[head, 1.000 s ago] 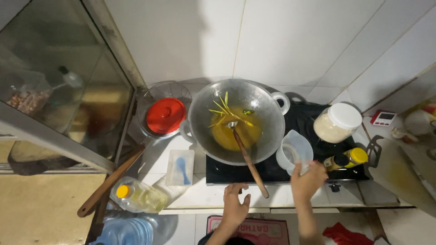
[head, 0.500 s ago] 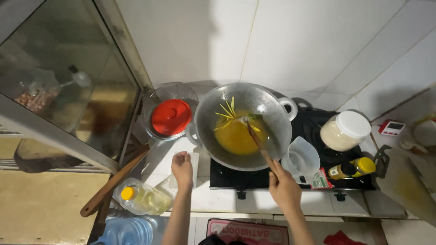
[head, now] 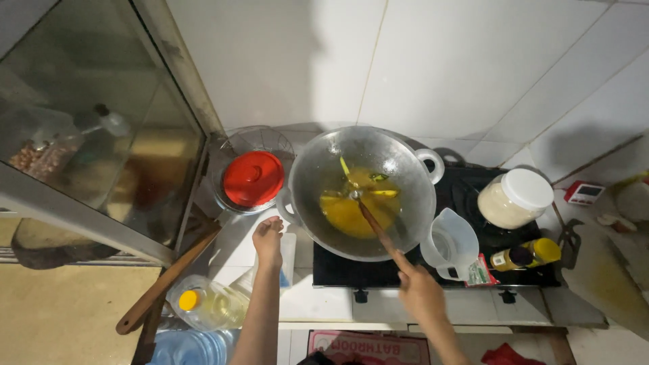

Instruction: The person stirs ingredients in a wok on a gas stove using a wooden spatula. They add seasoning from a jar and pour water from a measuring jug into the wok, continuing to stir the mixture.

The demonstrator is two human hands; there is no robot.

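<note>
1. Wok (head: 365, 192) sits on the left burner of the black stove (head: 473, 270), holding yellow liquid with a few green strips floating in it.
2. Right hand (head: 420, 292) is closed around the end of a wooden spatula (head: 378, 230), whose tip rests in the middle of the liquid; the handle slopes back over the wok's near rim.
3. Left hand (head: 268, 236) is off the spatula, fingers loosely curled and holding nothing, reaching up beside the wok's left handle. Whether it touches that handle I cannot tell.
4. Step in hand, as I judge it: stirring the liquid, with the left hand placed to steady the wok.
5. Next move, I judge, calls for a light grip on the wok's handle and slow sweeps of the spatula, kept low so the liquid does not slop over the rim.
6. Beside the wok on the left, a red lid (head: 253, 178) lies in a clear bowl.
7. Right of the wok, a clear jug (head: 451, 242) stands on the stove, with a white-lidded jar (head: 515, 197) behind it and a yellow-capped bottle (head: 526, 255) lying on its side.
8. On the counter (head: 304, 304) at the left lie a long wooden stick (head: 165, 280) and an oil bottle (head: 206, 304).
</note>
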